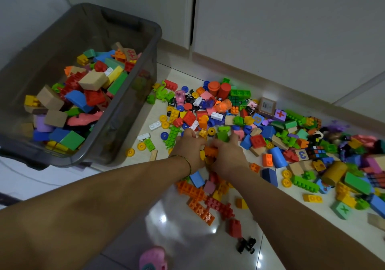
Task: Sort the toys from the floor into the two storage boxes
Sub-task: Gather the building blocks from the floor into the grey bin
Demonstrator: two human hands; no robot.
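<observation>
A spread of coloured plastic bricks, wooden blocks, yellow wheels and small toys (pixel 277 136) covers the white floor from the middle to the right edge. A grey translucent storage box (pixel 116 123) stands at the left, holding several blocks and bricks. My left hand (pixel 188 147) and my right hand (pixel 228 155) are side by side, cupped down over a small heap in the pile. Their fingers curl round bricks; an orange brick (pixel 210 150) and a green one (pixel 221 136) show between them. What else they hold is hidden.
White cabinet doors and a beige skirting board (pixel 270 80) run behind the pile. A small black toy car (pixel 246 244) lies near the front, a pink toy (pixel 153 258) at the bottom edge. Two puzzle cubes (pixel 317 152) sit among the bricks at the right.
</observation>
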